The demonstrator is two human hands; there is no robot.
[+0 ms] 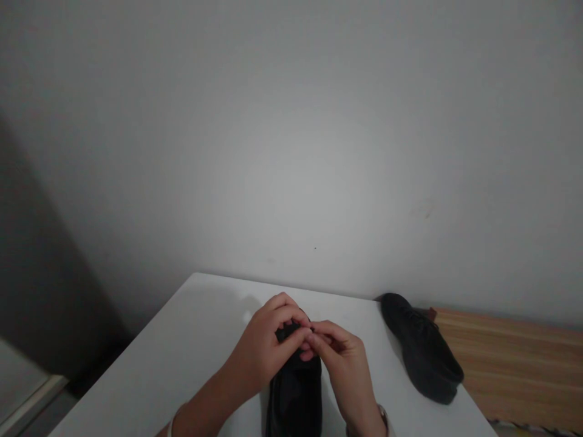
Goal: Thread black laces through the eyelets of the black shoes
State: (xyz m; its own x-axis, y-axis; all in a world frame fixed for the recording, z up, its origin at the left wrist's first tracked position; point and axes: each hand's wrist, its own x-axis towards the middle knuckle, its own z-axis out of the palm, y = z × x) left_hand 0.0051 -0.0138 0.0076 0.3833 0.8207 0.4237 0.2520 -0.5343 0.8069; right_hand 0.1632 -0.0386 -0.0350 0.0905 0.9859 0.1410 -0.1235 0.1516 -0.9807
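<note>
A black lace-up shoe [298, 397] rests on the white table, its opening toward me and its toe pointing away. My left hand [273, 340] arches over its lacing area from the left, thumb and fingers pinched together. From the right, my right hand [344, 361] meets it, thumb and forefinger also pinched. Between the touching fingertips shows a small dark bit of shoelace [312, 329], mostly hidden by the fingers. Much of the shoe's front is covered by my hands. A second black shoe [416, 346] with laces lies at the table's right edge.
The white table [195, 321] backs onto a plain grey wall [291, 152]. Beyond its right edge is a wood-grain surface [514, 370]. At the far left are a dark shaded area and a pale ledge [34, 403].
</note>
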